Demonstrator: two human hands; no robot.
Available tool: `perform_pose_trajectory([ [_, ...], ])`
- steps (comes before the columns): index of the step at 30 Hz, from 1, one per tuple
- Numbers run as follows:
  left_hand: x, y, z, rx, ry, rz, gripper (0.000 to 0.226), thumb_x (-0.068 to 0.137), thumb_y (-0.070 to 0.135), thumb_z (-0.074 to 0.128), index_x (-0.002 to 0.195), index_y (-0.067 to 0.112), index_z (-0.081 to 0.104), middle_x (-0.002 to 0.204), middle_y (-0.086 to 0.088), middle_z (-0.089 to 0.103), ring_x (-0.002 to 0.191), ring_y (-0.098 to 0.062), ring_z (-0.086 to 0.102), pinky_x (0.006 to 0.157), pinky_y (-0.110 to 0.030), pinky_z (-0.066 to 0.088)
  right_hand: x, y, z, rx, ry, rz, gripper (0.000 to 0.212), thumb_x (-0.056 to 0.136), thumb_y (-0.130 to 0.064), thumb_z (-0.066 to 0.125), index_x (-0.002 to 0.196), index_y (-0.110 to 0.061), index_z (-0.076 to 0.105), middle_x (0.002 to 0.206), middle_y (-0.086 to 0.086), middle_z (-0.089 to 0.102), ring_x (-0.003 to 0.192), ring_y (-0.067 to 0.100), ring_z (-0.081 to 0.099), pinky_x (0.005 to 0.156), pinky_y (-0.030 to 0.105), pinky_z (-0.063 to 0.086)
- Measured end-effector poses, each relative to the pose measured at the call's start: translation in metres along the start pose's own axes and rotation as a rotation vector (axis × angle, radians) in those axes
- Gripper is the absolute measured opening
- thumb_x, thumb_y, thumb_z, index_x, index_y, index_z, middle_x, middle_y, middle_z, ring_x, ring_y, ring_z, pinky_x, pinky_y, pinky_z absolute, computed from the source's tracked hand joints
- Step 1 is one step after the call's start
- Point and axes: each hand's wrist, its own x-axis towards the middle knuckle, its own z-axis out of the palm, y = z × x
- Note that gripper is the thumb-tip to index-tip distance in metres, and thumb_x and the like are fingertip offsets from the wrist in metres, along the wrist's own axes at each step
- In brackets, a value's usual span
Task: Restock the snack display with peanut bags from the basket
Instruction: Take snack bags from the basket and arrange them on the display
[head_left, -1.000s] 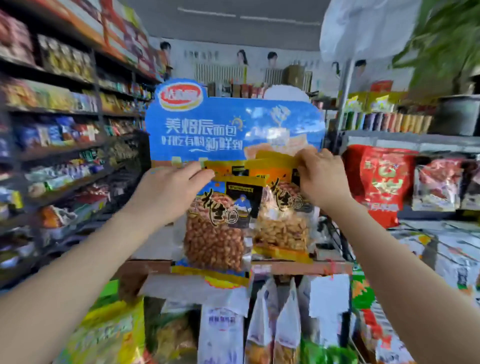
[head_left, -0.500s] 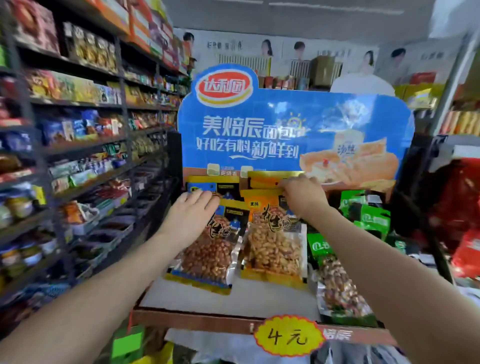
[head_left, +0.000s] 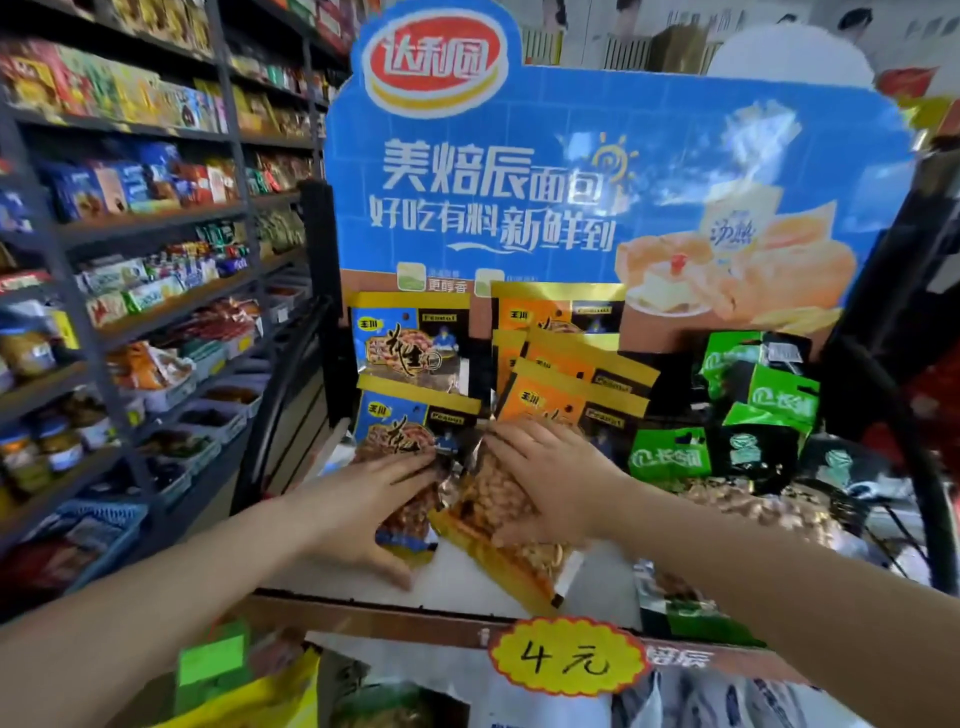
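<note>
A blue-labelled peanut bag (head_left: 400, 426) lies on the display shelf (head_left: 374, 605), and my left hand (head_left: 363, 512) rests flat over its lower half, thumb at the front. Beside it an orange-labelled peanut bag (head_left: 511, 561) lies tilted, with my right hand (head_left: 550, 478) pressed on top of it. Behind them, more blue bags (head_left: 410, 343) and orange bags (head_left: 566, 364) lean against the blue backboard (head_left: 571, 171). The basket is out of view.
Green and black snack bags (head_left: 753, 410) fill the shelf's right side. A yellow price tag (head_left: 566, 657) hangs on the front edge. Long stocked shelves (head_left: 130, 270) line the aisle at left. More packets sit on the tier below.
Both hands have come down from the bags' top edges onto their bodies, and the two bags now lie on the shelf. The view has moved closer to the display.
</note>
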Motion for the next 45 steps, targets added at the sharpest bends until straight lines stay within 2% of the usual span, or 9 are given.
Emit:
perform_pose_trajectory([
  [7,0.011,0.008,0.008,-0.022,0.143,-0.081,0.132,0.036,0.093,0.015,0.148,0.023,0.001,0.158,0.003,-0.006,0.144,-0.018,0.003,0.116,-0.036,0.014,0.012,0.016,0.01,-0.172,0.082,-0.082,0.107,0.074,-0.076,0.044,0.149,-0.013,-0.001,0.16,0.007,0.002,0.147,0.024,0.004,0.117,0.043,-0.006],
  [11,0.031,0.015,0.005,-0.015,0.173,-0.131,0.112,0.062,0.082,0.044,0.147,0.02,0.007,0.158,0.001,0.002,0.144,-0.019,0.006,0.114,-0.041,0.02,0.02,0.04,0.005,-0.179,0.005,-0.112,0.107,0.074,-0.075,0.046,0.148,-0.019,-0.009,0.159,0.001,-0.009,0.147,0.022,-0.005,0.117,0.044,-0.007],
  [15,0.03,0.003,0.003,-0.058,0.112,-0.102,0.131,0.042,0.097,0.015,0.148,0.02,0.007,0.158,0.0,-0.002,0.144,-0.021,0.002,0.115,-0.04,0.014,0.016,0.033,0.009,-0.128,0.044,-0.05,0.105,0.074,-0.068,0.054,0.148,-0.023,-0.005,0.159,0.002,-0.006,0.147,0.022,-0.006,0.117,0.043,-0.007],
  [18,0.015,0.002,-0.003,0.029,0.131,-0.036,0.097,0.071,0.076,0.044,0.146,0.022,0.017,0.157,0.002,0.011,0.142,-0.019,0.015,0.114,-0.037,0.022,-0.005,0.018,0.001,0.017,0.086,0.074,0.086,0.08,-0.058,0.055,0.148,-0.027,0.011,0.159,0.0,0.009,0.147,0.02,0.003,0.119,0.042,0.008],
  [22,-0.012,0.038,-0.02,0.199,0.411,0.089,0.055,0.09,0.051,0.042,0.138,0.025,0.036,0.129,0.001,0.056,0.111,-0.025,0.058,0.075,-0.033,0.048,-0.055,0.01,-0.012,0.215,0.353,0.275,0.048,0.09,-0.041,0.048,0.13,-0.016,0.049,0.133,0.008,0.054,0.126,0.028,0.047,0.096,0.042,0.044],
  [27,-0.016,0.116,-0.026,0.038,0.653,0.429,0.043,0.082,0.042,0.043,0.106,0.014,0.066,0.076,-0.005,0.071,0.062,-0.026,0.068,0.038,-0.03,0.047,-0.143,-0.006,0.007,0.224,0.57,0.461,0.038,0.087,-0.036,0.04,0.102,-0.008,0.063,0.092,0.013,0.067,0.089,0.035,0.061,0.07,0.042,0.053],
  [35,-0.022,0.305,0.024,-0.112,0.666,0.739,0.035,0.082,0.029,0.041,0.092,0.01,0.069,0.085,-0.007,0.07,0.078,-0.026,0.065,0.065,-0.033,0.056,-0.355,-0.069,0.1,0.396,0.397,0.955,0.038,0.084,-0.04,0.037,0.087,-0.014,0.065,0.08,0.005,0.067,0.071,0.029,0.066,0.049,0.032,0.05],
  [40,-0.021,0.439,0.124,-0.109,0.024,0.715,0.051,0.085,0.047,0.028,0.121,0.021,0.051,0.12,-0.005,0.06,0.108,-0.027,0.058,0.08,-0.036,0.05,-0.496,-0.111,0.184,0.7,-0.096,1.249,0.034,0.088,-0.039,0.045,0.111,-0.017,0.055,0.112,0.007,0.063,0.107,0.028,0.059,0.082,0.041,0.052],
  [45,-0.019,0.55,0.247,-0.017,-0.452,0.622,0.03,0.09,0.035,0.045,0.111,0.015,0.054,0.113,-0.012,0.062,0.106,-0.031,0.058,0.082,-0.038,0.049,-0.63,-0.18,0.264,0.986,-0.268,1.572,0.026,0.091,-0.028,0.05,0.111,-0.013,0.058,0.107,0.011,0.067,0.102,0.029,0.062,0.08,0.032,0.047],
])
